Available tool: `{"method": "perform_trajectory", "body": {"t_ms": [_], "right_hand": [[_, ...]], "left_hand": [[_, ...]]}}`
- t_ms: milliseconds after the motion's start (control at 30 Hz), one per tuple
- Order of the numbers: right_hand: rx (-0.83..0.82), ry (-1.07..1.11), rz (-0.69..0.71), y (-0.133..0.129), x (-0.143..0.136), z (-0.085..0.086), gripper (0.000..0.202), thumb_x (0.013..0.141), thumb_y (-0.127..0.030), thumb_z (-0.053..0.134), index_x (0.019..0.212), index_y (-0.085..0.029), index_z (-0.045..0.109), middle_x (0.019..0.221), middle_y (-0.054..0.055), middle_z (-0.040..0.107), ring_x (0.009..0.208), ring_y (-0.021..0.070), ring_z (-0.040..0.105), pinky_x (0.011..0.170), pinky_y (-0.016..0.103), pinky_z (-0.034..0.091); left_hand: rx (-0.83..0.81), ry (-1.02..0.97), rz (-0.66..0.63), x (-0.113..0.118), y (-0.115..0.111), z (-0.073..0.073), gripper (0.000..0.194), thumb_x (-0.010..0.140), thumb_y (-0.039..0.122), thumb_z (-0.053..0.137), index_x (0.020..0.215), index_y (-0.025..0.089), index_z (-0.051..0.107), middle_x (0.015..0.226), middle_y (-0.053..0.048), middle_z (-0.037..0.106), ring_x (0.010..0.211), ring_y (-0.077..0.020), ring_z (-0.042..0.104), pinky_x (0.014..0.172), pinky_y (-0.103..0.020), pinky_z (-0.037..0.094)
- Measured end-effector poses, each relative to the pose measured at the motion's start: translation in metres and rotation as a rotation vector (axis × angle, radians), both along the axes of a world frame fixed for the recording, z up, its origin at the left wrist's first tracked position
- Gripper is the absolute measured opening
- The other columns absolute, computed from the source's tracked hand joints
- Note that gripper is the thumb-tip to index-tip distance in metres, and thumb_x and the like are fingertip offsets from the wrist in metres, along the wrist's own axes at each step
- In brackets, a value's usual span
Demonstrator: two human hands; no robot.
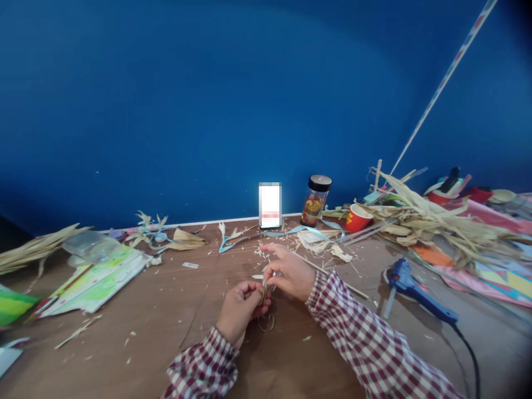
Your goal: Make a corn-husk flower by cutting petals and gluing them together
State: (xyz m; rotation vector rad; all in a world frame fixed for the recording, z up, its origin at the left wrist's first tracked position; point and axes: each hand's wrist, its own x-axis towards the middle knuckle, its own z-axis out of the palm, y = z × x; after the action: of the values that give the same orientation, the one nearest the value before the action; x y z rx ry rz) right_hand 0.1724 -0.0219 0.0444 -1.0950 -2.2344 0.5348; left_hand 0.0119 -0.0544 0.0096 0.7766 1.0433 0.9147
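My left hand and my right hand meet over the middle of the brown table. Both pinch a thin strip of dried husk between them. The strip curls into a small loop that hangs below my left hand. My right hand's forefinger points left above the strip. Both sleeves are red and white checked. Small husk scraps lie scattered just beyond my hands.
A blue glue gun with a black cord lies to the right. A pile of dried husks and coloured paper fills the right side. A red cup, a jar and a lit phone stand by the blue wall. Papers lie left.
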Motion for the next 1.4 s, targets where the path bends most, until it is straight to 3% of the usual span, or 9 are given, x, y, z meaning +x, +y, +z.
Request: {"method": "perform_trajectory", "body": {"t_ms": [633,933,1400], "right_hand": [[-0.042,0.040,0.015,-0.007,-0.003,0.008,0.008,0.066,-0.010,0.061,0.069,-0.017,0.063,0.122,0.006,0.044,0.110,0.0190,0.045,0.095,0.034,0.032],[-0.042,0.100,-0.011,-0.008,-0.004,0.008,0.009,0.066,-0.010,0.059,0.069,-0.018,0.063,0.111,0.005,0.054,0.104,0.0179,0.050,0.091,0.032,0.036],[-0.019,0.088,-0.062,-0.008,-0.005,0.003,0.006,0.065,-0.014,0.060,0.066,-0.019,0.063,0.103,0.004,0.059,0.098,0.0175,0.054,0.087,0.031,0.038]], "left_hand": [[-0.091,-0.051,0.034,-0.001,-0.001,0.013,0.024,0.066,0.033,0.065,0.077,0.012,0.060,0.067,-0.008,0.067,0.057,-0.0114,0.061,0.054,-0.021,0.049],[-0.079,-0.089,0.047,-0.002,0.000,0.015,0.027,0.056,0.031,0.074,0.070,0.012,0.059,0.065,-0.006,0.067,0.056,-0.0102,0.061,0.053,-0.019,0.049],[-0.076,-0.087,0.013,-0.001,-0.002,0.017,0.028,0.057,0.032,0.072,0.073,0.012,0.061,0.067,-0.007,0.067,0.059,-0.0128,0.062,0.055,-0.022,0.048]]}}
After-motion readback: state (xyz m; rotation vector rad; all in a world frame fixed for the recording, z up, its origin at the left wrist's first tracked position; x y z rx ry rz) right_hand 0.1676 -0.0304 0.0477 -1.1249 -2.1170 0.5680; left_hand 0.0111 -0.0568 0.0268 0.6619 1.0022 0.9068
